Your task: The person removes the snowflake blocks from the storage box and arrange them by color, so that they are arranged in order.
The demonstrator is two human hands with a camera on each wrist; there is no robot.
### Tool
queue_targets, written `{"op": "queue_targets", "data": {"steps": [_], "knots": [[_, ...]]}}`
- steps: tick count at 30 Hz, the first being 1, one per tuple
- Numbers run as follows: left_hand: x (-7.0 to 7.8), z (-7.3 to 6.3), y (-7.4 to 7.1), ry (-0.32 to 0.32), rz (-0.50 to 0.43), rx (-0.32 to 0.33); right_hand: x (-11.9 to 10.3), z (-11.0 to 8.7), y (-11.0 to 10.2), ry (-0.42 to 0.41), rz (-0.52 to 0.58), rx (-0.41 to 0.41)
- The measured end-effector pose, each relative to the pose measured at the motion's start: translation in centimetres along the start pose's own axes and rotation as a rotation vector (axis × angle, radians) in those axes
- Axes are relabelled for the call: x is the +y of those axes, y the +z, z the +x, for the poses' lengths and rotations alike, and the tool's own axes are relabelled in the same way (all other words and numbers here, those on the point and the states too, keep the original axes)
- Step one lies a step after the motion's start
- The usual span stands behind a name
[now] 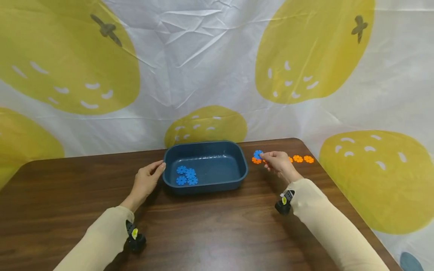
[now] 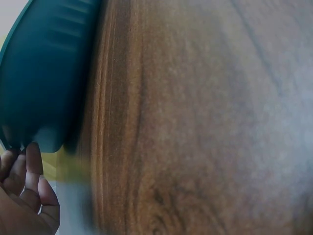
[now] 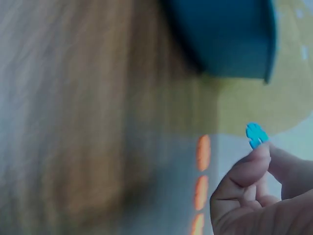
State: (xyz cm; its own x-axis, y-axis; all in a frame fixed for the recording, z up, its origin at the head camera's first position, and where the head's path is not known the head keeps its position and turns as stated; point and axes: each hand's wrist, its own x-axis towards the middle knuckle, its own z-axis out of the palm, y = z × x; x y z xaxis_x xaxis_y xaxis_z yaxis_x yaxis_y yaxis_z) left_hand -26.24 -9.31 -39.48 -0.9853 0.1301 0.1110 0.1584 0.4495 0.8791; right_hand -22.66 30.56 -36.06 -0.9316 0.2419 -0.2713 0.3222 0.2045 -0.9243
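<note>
Between thumb and fingertips my right hand [image 1: 279,164] pinches a blue notched disc [image 1: 258,154], a flat snowflake-like plastic piece. In the right wrist view the same blue disc [image 3: 256,134] stands out past the thumb tip. Under and beside that hand runs a row of orange notched discs [image 1: 297,159] on the table, partly hidden by the fingers. My left hand [image 1: 145,183] grips the left rim of a dark blue rectangular basin [image 1: 207,187], thumb at the top edge. Several blue discs [image 1: 181,180] lie in the basin's left part.
The brown wooden table [image 1: 210,226] ends at the back against a white cloth [image 1: 203,67] printed with large yellow fruit. Its right edge slopes down beyond the orange row. Black wrist cameras [image 1: 135,241] are strapped at both sleeves.
</note>
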Motion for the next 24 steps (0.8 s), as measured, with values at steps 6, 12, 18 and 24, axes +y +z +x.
{"op": "queue_targets", "data": {"steps": [6, 12, 18, 24], "knots": [[-0.1, 0.0, 0.0, 0.001, -0.006, 0.002, 1.6, 0.3, -0.4, 0.082, -0.075, -0.067], [-0.1, 0.1, -0.1, 0.003, -0.006, 0.004, 2.0, 0.8, -0.7, 0.096, -0.230, -0.082], [-0.2, 0.1, 0.0, 0.002, -0.005, 0.001, 2.1, 1.0, -0.9, 0.087, -0.376, -0.053], [-0.2, 0.2, 0.0, 0.004, -0.009, 0.004, 2.0, 1.1, -0.8, 0.070, -0.437, -0.042]]}}
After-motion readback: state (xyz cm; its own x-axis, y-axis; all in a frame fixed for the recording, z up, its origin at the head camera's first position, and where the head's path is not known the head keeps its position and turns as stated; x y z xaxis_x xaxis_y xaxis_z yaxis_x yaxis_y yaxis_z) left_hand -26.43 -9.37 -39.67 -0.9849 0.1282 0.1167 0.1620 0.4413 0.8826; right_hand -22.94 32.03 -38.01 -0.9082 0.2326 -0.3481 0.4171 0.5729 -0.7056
